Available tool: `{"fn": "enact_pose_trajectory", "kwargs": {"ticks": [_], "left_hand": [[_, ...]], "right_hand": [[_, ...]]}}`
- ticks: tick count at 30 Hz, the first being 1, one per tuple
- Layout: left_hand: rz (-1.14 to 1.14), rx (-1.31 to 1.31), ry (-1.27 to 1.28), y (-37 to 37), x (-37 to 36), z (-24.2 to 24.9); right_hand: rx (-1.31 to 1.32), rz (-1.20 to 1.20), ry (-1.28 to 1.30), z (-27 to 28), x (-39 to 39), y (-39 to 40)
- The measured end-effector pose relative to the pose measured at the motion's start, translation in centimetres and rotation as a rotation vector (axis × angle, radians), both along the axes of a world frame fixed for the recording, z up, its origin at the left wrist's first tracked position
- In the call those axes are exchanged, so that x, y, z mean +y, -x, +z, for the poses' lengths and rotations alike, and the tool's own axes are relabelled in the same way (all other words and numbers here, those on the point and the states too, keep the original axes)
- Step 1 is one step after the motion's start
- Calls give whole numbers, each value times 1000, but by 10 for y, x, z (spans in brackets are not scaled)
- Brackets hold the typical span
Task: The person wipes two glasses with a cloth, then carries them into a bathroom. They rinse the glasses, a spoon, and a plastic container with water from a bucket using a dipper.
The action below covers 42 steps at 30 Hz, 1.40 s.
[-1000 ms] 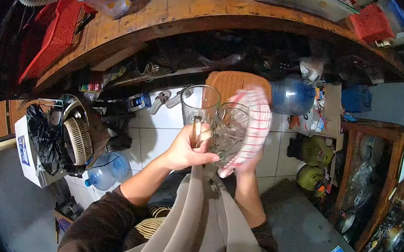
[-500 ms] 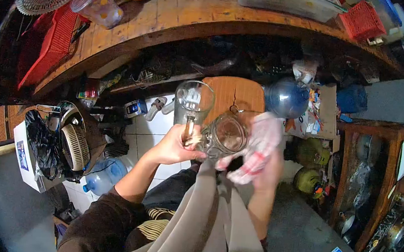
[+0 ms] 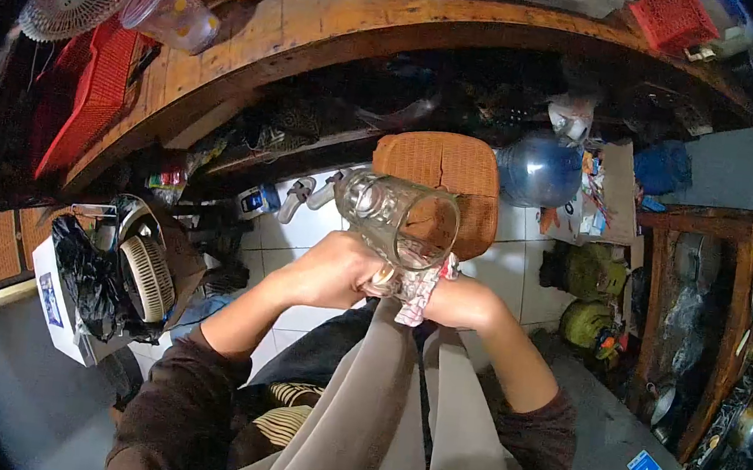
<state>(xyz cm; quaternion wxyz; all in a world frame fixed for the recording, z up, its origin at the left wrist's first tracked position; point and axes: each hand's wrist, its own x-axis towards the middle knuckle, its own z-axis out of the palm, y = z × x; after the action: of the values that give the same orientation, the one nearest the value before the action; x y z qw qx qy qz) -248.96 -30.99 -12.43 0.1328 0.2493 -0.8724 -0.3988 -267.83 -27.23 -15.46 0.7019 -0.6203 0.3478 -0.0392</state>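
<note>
A clear glass mug [image 3: 396, 220] is held up in front of me, tipped on its side with its wide mouth toward the right. My left hand [image 3: 333, 272] is closed at the mug's handle, just below the glass. Close beside it, my right hand [image 3: 464, 301] is closed on a white cloth with red marks [image 3: 415, 300]. The cloth is bunched against the handle side of the mug, between both hands. Fingertips of both hands are partly hidden by the cloth and the handle.
Beyond the mug stands a brown woven stool [image 3: 440, 155]. A wooden counter [image 3: 325, 23] curves across the top, bearing a plastic cup [image 3: 172, 13] and a red basket [image 3: 672, 20]. A blue water jug [image 3: 539, 171] and a cardboard box [image 3: 619, 182] sit right of the stool.
The glass has turned and now lies tilted across, mouth to the right. My right hand and the cloth have moved from the glass's right side down and left, close to my left hand.
</note>
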Motion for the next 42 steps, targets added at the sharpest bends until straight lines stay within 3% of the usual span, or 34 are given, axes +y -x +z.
{"fn": "enact_pose_trajectory", "kwargs": {"ticks": [1,2,4,6,8,9,10,12,13,14,16,17,18,20,21,22,24,26,28,29,30,32,34,36,38,39,40,42], "left_hand": [[-15,-16,2,-3,-2,2],[-15,-18,-1,-5,-4,3],[-57,-40,-45,-8,-8,6],[-64,-60,-41,-9,-9,11],[-158,-25,41,-6,-9,15],[-162,10,60,-6,-7,12],[-164,5,54,-7,-6,10],[-198,22,52,-7,-5,6],[-200,24,50,-6,-3,5],[-196,33,61,-6,-3,3],[-186,41,76,-6,-5,5],[-195,-1,104,-6,-6,9],[-205,-45,130,-6,-7,12],[-219,-62,130,-6,-6,14],[-232,-76,130,-5,-5,14],[-235,-76,124,-6,-3,14],[-205,-64,108,-7,-2,12],[-173,-43,129,-4,5,6],[-131,-20,152,-4,8,-3],[-93,-17,140,-4,9,-10],[-57,-16,126,-5,9,-16],[-29,-35,118,-6,4,-29],[44,-24,-106,-5,2,-39],[77,37,-140,-3,7,-41],[192,77,-362,-1,12,-33],[252,104,-527,-1,14,-31],[250,106,-525,-1,13,-28],[308,136,-673,-4,12,-24]], "right_hand": [[-28,-45,199,-9,5,-3],[-29,-44,196,-15,9,-8],[-322,-562,-452,-23,13,-22],[-393,-561,-389,-21,9,-27],[265,-239,28,1,4,-27],[470,-91,123,25,-6,-38],[465,-91,118,14,-2,-41],[-34,-469,1086,-32,12,-46],[230,-346,879,-35,25,-40],[234,-346,882,-41,29,-38],[-376,-844,-726,-34,27,-37],[-607,-872,-827,-58,29,-40],[-606,-869,-831,-47,24,-40],[35,-389,360,0,9,-37],[136,-398,114,16,6,-39],[136,-401,108,15,7,-42],[76,-400,371,10,8,-45],[20,-477,351,-2,16,-43],[-195,-496,157,-17,21,-36],[-494,-812,-625,-43,23,-40],[-492,-810,-624,-50,24,-41],[-697,-1077,-762,-64,27,-41],[-484,-883,-507,-36,19,-29],[-391,-764,19,-18,23,-24],[116,-308,490,-24,25,4],[98,-241,99,13,16,13],[-162,-364,300,-13,31,21],[-163,-350,473,0,27,27]]}}
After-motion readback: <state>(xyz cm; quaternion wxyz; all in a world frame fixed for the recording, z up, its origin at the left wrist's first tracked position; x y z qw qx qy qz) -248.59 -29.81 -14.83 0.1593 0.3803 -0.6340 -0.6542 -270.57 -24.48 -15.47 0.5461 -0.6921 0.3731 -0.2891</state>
